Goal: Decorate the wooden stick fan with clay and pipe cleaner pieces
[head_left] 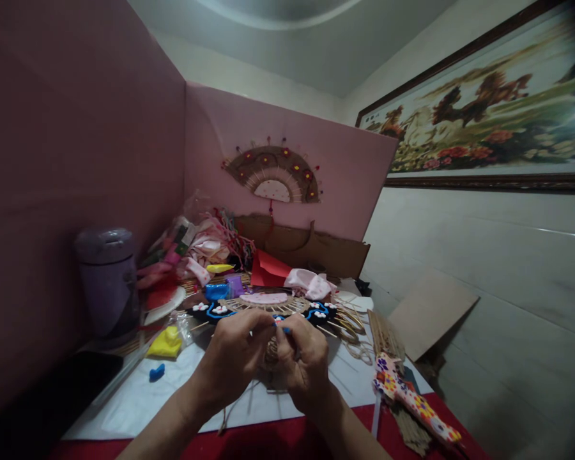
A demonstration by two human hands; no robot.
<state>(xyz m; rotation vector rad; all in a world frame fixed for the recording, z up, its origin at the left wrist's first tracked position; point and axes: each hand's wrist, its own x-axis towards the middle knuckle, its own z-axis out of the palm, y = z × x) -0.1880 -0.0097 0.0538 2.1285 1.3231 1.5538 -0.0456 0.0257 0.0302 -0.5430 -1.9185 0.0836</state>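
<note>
Two hands (237, 348) (306, 358), one black-banded fan (263, 298)

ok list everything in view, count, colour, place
panels: 2, pink, left and back
hung fan: 1, brown, upper centre
table fan: 1, black and tan, centre
picture: 1, multicoloured, upper right
bottle: 1, purple, left
heap: 1, mostly pink, back left
packets: several, yellow, blue, purple, centre left
red paper: 1, red, centre
spotted cloth: 1, pale pink, centre
cardboard: 1, brown, below hung fan
board: 1, brown, leaning right
sticks: uncounted, tan, right
ornament: 1, flowered, right front
white sheet: 1, white, lower centre
red cloth: 1, red, front edge
lump: 1, blue, lower left
small piece: 1, blue, centre
left hand: 1, bare, lower centre
right hand: 1, bare, at small piece
</note>
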